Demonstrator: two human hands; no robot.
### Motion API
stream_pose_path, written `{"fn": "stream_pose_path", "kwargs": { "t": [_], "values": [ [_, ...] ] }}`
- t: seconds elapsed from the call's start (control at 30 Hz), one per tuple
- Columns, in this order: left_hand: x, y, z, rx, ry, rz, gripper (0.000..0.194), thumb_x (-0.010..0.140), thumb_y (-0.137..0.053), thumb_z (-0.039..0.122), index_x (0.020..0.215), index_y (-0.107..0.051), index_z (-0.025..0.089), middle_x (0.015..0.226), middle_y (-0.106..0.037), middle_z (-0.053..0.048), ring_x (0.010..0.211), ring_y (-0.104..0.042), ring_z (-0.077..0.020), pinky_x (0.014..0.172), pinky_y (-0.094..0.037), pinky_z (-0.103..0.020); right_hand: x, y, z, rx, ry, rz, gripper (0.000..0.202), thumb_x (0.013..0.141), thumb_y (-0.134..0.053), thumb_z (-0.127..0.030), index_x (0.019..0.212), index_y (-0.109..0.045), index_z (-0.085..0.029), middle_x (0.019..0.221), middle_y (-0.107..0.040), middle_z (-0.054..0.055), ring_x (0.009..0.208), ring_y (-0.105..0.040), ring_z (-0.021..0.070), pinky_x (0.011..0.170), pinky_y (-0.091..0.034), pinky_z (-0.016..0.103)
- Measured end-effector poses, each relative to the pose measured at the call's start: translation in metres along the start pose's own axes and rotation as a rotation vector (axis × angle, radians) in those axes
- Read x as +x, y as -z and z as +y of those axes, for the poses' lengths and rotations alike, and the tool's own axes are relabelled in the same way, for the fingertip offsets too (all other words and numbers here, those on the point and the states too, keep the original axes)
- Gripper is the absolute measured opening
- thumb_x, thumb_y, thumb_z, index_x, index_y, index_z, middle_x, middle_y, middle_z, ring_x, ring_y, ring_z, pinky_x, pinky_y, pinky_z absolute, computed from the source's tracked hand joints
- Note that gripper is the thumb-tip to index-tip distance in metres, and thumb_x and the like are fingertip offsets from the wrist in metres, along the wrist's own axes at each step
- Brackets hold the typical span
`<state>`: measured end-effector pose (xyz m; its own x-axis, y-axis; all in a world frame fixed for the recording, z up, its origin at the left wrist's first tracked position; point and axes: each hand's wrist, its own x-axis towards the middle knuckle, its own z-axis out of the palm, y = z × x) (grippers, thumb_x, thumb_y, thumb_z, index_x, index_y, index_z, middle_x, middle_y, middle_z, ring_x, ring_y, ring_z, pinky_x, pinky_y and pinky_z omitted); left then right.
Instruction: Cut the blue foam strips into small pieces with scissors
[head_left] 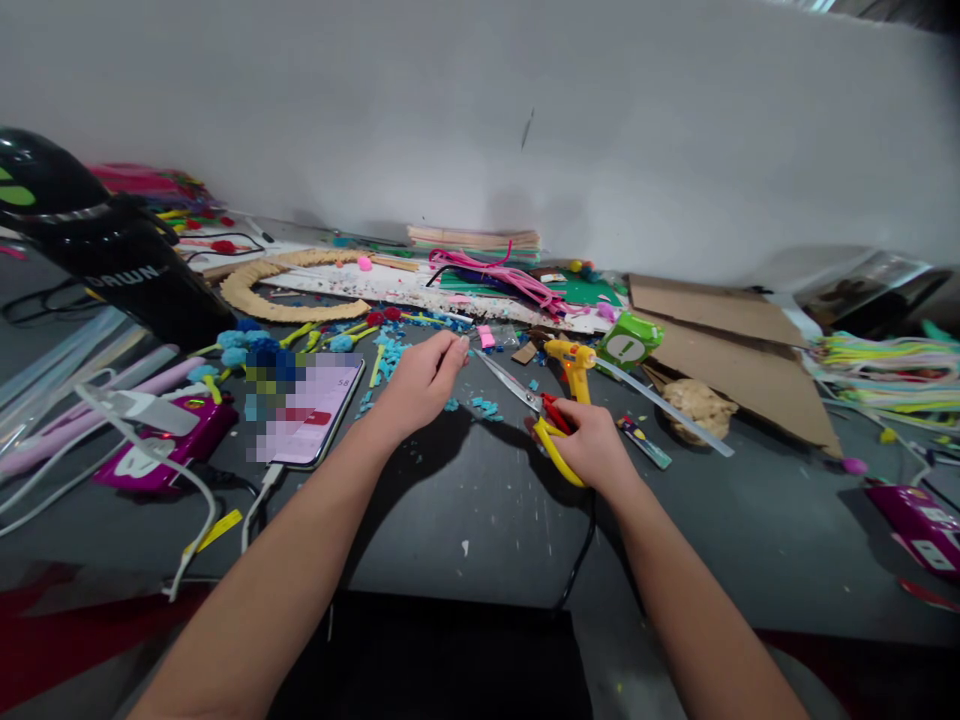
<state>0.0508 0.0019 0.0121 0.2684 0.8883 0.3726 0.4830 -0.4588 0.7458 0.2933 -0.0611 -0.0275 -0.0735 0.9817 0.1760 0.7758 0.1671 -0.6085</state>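
My right hand (589, 440) grips the yellow and red handles of a pair of scissors (511, 382). Their metal blades point up and left, toward my left hand (429, 378). That hand is closed in a pinch, thumb against fingers, and whatever sits between the fingertips is too small to make out. Small cut blue pieces (486, 408) lie scattered on the grey table below and beside it. A pink piece (487, 337) lies just past the blade tips. Behind my right hand stands a yellow glue gun (573, 365).
A phone (319, 410) on a cable lies left, near a black bottle (150, 270) and a magenta box (165, 450). Brown cardboard (735, 360), a green packet (630, 342) and a glue stick (679, 412) lie right. Pink pipe cleaners (510, 280) and a beige ring (247, 290) lie behind.
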Motion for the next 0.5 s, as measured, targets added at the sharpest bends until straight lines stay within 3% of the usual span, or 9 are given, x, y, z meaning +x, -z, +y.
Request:
{"fn": "stream_pose_path", "kwargs": {
  "t": [0.17,0.5],
  "values": [
    [0.0003,0.0001,-0.0002,0.005,0.003,0.004,0.035,0.099,-0.038,0.039,0.072,-0.048,0.019,0.064,-0.051,0.002,0.06,-0.045,-0.012,0.059,-0.033,-0.027,0.0011,0.0018,-0.002,0.01,-0.017,0.025,0.03,0.074,-0.064,-0.039,0.059,-0.047,-0.019,0.055,-0.037,-0.005,0.056,-0.033,0.0105,0.05,-0.026,0.024],
    [-0.0007,0.0007,-0.0004,0.027,0.013,0.045,0.041,0.098,-0.039,0.04,0.063,-0.039,0.019,0.057,-0.037,0.003,0.055,-0.036,-0.0109,0.054,-0.027,-0.027,0.0,0.0041,-0.0055,0.019,-0.017,-0.019,0.034,0.072,-0.067,-0.041,0.06,-0.044,-0.02,0.056,-0.039,-0.005,0.056,-0.033,0.0104,0.05,-0.026,0.023]
  ]
}}
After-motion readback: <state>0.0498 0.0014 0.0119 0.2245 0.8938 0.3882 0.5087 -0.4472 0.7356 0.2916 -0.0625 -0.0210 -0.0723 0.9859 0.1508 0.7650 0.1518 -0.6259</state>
